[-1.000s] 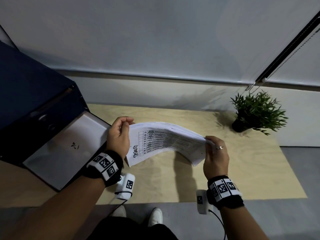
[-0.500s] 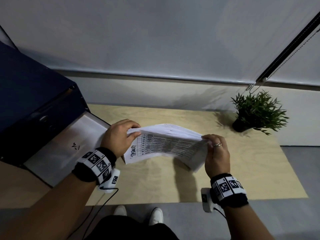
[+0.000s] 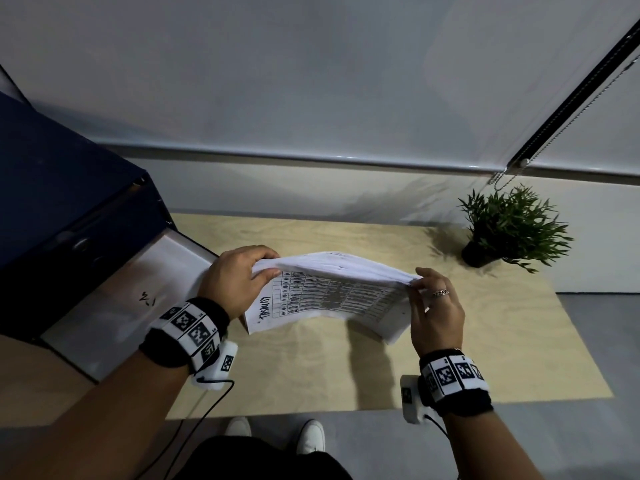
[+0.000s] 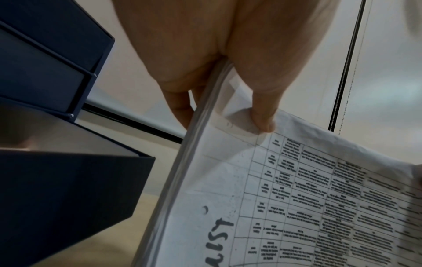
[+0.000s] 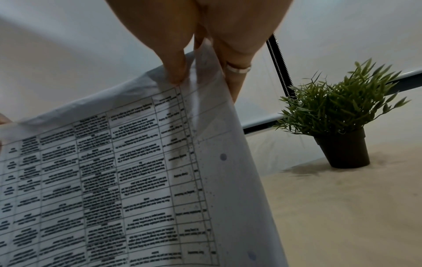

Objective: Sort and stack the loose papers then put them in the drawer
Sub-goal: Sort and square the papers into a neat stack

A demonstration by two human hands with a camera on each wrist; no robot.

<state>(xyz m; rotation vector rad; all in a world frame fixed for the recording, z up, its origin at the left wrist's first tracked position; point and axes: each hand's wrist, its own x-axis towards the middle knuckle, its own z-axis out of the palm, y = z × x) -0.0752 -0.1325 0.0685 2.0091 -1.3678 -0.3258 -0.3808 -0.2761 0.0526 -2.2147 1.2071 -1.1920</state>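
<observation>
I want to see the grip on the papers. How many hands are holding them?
2. The left hand grips the left end of the papers beside the open drawer; the right hand pinches the right end.

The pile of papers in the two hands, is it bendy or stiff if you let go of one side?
Probably bendy: the pile of papers already arches between the left hand and the right hand. Freed, one side would likely droop. Sheets might also slide apart, since the edges in the left wrist view look loose, not clipped.
</observation>
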